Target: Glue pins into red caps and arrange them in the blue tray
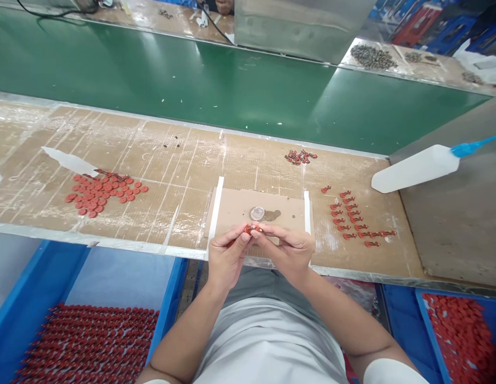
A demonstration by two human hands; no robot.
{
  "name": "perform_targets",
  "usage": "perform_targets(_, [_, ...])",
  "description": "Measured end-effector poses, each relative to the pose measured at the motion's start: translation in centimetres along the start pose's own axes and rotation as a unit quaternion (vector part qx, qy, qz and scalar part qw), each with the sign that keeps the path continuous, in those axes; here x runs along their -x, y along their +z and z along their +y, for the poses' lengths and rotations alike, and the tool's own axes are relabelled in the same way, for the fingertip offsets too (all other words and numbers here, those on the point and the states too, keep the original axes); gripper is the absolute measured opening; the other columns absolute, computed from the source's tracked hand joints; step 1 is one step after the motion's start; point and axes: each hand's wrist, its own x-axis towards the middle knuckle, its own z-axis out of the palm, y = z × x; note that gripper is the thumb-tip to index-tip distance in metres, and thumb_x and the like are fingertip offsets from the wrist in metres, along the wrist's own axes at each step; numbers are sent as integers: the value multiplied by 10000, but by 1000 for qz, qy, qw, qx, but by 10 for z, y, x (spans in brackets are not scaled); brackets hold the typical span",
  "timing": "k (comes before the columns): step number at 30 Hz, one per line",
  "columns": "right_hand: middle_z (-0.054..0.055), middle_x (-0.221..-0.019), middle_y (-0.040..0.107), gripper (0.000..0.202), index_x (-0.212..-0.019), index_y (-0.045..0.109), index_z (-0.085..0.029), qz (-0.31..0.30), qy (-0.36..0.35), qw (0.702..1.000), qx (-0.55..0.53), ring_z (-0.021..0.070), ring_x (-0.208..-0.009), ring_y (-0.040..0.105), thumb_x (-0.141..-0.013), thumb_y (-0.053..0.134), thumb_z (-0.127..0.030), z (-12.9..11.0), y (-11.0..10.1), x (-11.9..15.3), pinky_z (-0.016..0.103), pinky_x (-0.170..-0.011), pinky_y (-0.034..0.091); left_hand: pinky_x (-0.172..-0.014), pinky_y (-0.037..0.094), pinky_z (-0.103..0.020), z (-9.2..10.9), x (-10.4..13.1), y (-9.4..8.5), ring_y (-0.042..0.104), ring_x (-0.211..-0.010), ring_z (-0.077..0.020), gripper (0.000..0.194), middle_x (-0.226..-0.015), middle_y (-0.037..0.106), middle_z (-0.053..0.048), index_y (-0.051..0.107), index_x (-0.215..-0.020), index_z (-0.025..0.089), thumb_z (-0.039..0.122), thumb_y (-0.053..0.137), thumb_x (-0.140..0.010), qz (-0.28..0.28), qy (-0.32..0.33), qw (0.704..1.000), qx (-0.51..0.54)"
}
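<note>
My left hand [229, 254] and my right hand [288, 249] meet over the front edge of a cardboard sheet [232, 205]. Fingertips of both are pinched around a small red disc-shaped part [248, 229], partly covered by the fingers. Just beyond them a small round dish [257, 213] sits on the cardboard beside a dark wet stain. To the right, several red discs with dark stems [339, 220] lie in rough rows. A pile of loose red discs [96, 193] is at the left, and a small heap of dark red stem-like pieces [300, 157] lies farther back.
A white bottle with a blue nozzle [418, 168] leans at the right by a metal panel [456, 213]. Blue trays of red parts [92, 341] flank me below the table. Beyond the green strip [172, 80], another person's hand [224, 6] shows.
</note>
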Motion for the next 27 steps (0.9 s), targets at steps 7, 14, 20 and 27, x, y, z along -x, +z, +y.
perform_targets(7, [-11,-912,749,309,-933,732,-294,17,-39,999,10,193,-829,721,-692,749,-101,-2,-3,0,342,-809,610,-780,562,-172,-2,1,3,698,-870,-127,189,-939,751,-29,756,-873,224,157,755,-696,-4,-6,1000,-8])
perform_targets(14, [9,-925,748,292,-940,731,-280,16,-32,998,47,198,-846,714,-694,750,-124,2,-6,0,361,-853,591,-761,551,-143,-4,1,7,699,-868,-118,179,-915,756,-27,752,-877,218,160,747,-708,10,-20,1000,4])
perform_targets(20, [18,-954,742,355,-1015,701,-275,17,6,999,37,193,-816,716,-696,752,-128,4,-7,2,345,-784,609,-791,554,-172,-6,2,11,696,-844,-103,166,-881,753,-25,738,-880,203,159,738,-720,26,-21,999,11])
perform_targets(27, [12,-919,746,308,-979,714,-272,9,-51,995,88,187,-844,708,-702,750,-143,6,-10,-2,338,-817,594,-797,546,-164,-8,2,13,693,-847,-94,128,-876,753,-19,733,-853,196,165,731,-728,42,-24,999,14])
